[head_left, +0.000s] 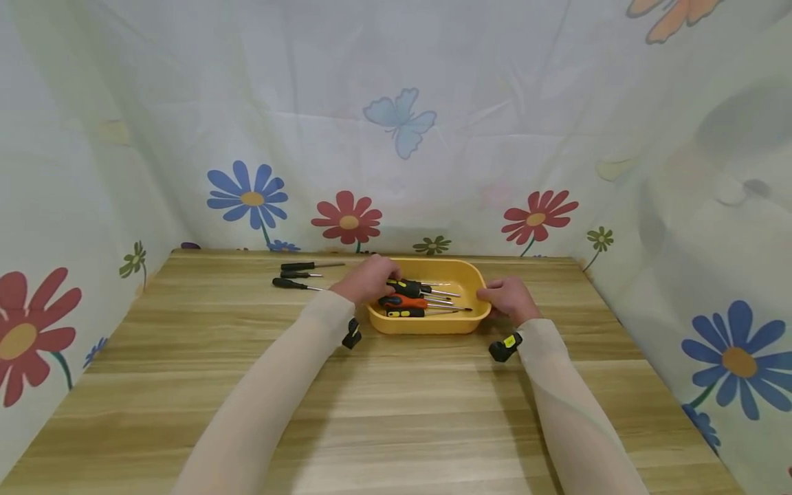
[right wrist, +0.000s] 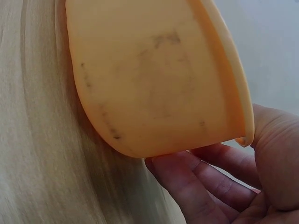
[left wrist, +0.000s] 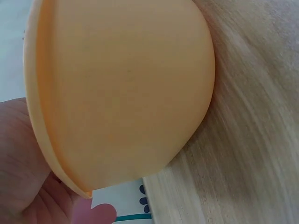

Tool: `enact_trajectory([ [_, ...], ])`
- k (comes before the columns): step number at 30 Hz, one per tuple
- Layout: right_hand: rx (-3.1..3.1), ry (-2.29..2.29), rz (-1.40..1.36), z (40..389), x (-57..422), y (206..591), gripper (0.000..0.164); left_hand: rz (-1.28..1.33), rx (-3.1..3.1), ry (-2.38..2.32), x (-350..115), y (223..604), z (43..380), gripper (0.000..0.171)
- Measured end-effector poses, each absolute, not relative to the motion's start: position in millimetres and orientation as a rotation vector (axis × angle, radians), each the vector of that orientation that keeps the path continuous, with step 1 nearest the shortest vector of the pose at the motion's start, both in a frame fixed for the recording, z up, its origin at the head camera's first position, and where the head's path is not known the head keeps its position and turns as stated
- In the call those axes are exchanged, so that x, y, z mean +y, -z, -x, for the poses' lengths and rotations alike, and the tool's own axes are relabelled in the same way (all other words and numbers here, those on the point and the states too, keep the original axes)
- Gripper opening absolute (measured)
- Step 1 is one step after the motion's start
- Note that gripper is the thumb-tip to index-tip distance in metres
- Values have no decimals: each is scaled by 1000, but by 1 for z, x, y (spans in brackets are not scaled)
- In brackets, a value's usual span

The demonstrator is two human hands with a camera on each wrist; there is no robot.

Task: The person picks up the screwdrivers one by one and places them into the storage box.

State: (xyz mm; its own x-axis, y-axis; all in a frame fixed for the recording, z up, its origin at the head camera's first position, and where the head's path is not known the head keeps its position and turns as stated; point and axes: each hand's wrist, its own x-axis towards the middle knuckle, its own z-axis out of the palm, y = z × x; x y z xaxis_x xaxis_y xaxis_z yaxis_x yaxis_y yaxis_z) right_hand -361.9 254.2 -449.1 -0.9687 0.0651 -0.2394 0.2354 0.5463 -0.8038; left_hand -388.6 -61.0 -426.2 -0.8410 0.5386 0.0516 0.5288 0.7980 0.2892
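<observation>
A yellow plastic basin [head_left: 427, 326] stands on the wooden table with several screwdrivers inside. Among them are an orange-handled screwdriver [head_left: 405, 301] and some with black-and-yellow handles. My left hand [head_left: 368, 278] reaches over the basin's left rim, its fingertips right at a black-handled screwdriver [head_left: 408, 287]. In the left wrist view the basin wall hides those fingertips, and I cannot tell whether they hold the handle. At the opposite end, my right hand [head_left: 512, 297] grips the basin's right rim. In the right wrist view its fingers [right wrist: 180, 179] press the outer wall below the rim.
Left of the basin, three dark-handled screwdrivers lie on the table: one at the back [head_left: 298, 266], a short one [head_left: 293, 274] and a nearer one [head_left: 289, 282]. A flower-printed curtain [head_left: 396, 199] borders the table's back and sides.
</observation>
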Motion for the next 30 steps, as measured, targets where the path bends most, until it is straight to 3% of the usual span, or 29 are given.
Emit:
enact_trajectory([
  [9,2576,1384,-285,364,253,451,37,-885,2922,-450,-64,423,388,12],
  [30,2607,1324,-260,359,253,445,39,-968,2985,-731,-98,437,383,23],
])
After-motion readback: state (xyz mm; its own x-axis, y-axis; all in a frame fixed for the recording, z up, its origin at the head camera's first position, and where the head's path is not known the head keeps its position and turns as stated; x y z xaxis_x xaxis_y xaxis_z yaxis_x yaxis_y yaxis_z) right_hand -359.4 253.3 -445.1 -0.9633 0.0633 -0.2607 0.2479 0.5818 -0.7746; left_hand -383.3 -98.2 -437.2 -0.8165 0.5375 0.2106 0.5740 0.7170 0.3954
